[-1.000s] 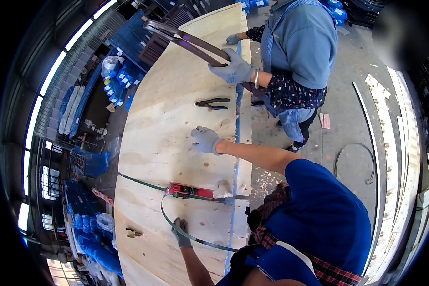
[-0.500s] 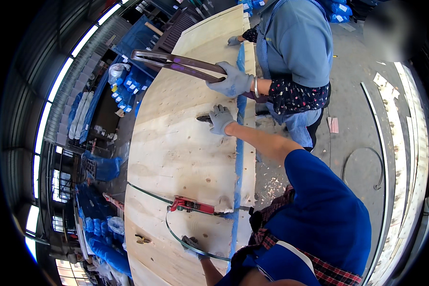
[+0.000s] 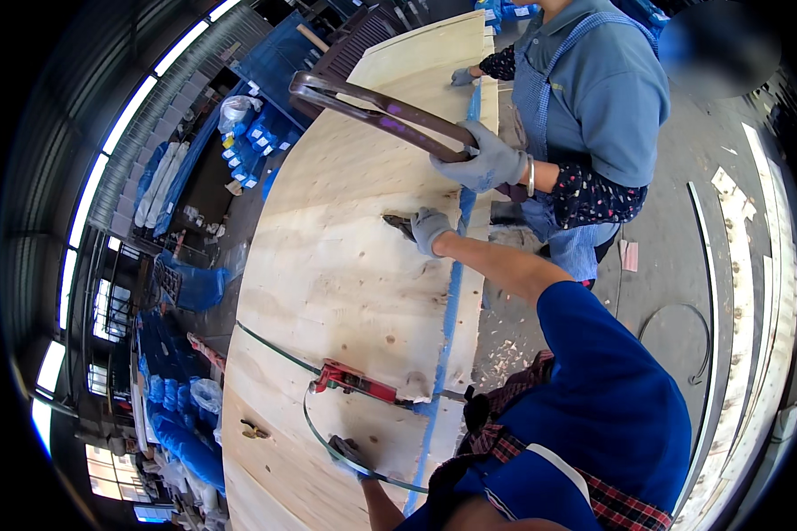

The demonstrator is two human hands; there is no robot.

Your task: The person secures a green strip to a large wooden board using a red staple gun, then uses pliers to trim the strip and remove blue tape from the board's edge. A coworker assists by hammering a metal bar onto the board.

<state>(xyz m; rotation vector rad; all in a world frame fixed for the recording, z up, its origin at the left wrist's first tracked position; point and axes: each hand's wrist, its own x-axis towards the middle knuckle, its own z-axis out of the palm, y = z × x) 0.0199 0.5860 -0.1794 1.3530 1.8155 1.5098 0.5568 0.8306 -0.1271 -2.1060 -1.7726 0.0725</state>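
Observation:
In front of me lies a large pale plywood-faced stack (image 3: 328, 265). My right hand (image 3: 429, 230), in a grey glove, rests on it with fingers curled against a dark, narrow thing (image 3: 400, 225) that I cannot make out. Lower down, my gloved left hand (image 3: 349, 453) is closed around a green strap (image 3: 313, 420), its fingers partly hidden. That strap loops from a red strapping tensioner (image 3: 356, 380), which sits on the wood between my hands. A co-worker's gloved hand (image 3: 483, 159) grips a long brown two-handled metal tool (image 3: 383, 115) above the sheet.
The co-worker (image 3: 593, 106) stands beyond my right arm, other hand on the stack's edge. Blue film (image 3: 452, 301) runs along the near side. Yellow-handled pliers (image 3: 255, 430) lie on the wood. Long boards (image 3: 753, 310) and a wire loop (image 3: 677, 332) are on the floor behind me.
The view has shifted slightly, and the co-worker with the brown tool appears farther right. My right hand's fingers look more curled than before. The tensioner still sits in place on the wood.

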